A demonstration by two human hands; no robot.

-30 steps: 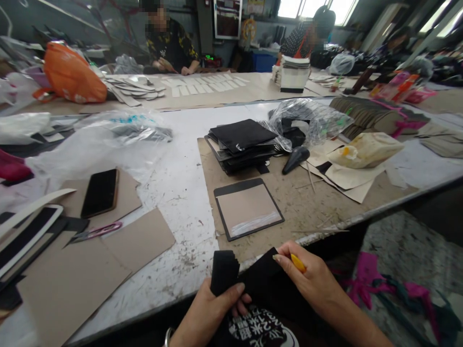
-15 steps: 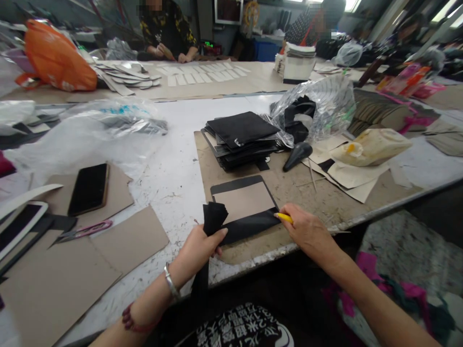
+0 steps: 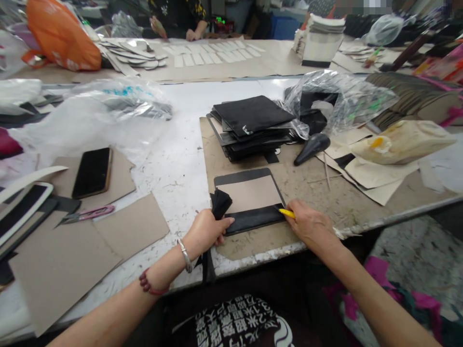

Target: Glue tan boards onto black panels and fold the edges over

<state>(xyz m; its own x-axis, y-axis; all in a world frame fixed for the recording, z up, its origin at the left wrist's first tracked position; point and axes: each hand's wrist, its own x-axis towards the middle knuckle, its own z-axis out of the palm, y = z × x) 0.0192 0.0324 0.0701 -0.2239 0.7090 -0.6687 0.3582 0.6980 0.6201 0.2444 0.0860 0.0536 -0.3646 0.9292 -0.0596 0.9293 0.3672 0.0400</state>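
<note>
The surface [image 3: 177,159] is white and scuffed, flecked with dark specks and rough along its near edge. A matte brown sheet [image 3: 246,248], smudged and littered with crumbs, covers part of it up to that edge. Near the sheet's far left corner sits an uneven stack [image 3: 255,115] of flat, dull black pieces, with a crinkled clear bag [image 3: 361,96] beyond its right side and a smooth, tapered black cone [image 3: 313,148] near it. Left of the sheet, smooth beige boards [image 3: 133,224] lie toward the surface's near edge, bearing a glossy phone [image 3: 92,172] and pink-handled snips [image 3: 88,213]. The left hand [image 3: 206,229] has its thumb and fingers closed on a folded black bundle [image 3: 220,202], the thumb reaching to the left end of a black strip [image 3: 255,219]. The right hand [image 3: 307,219] has its fingers curled together around a slim yellow tool [image 3: 287,213], its tip at the strip's right end. The panel [image 3: 249,193] lies flat near the sheet's near left corner: roughly rectangular, its beige face framed by a dark border with rounded far corners, the strip lying smooth and slightly shiny along its near edge.
</note>
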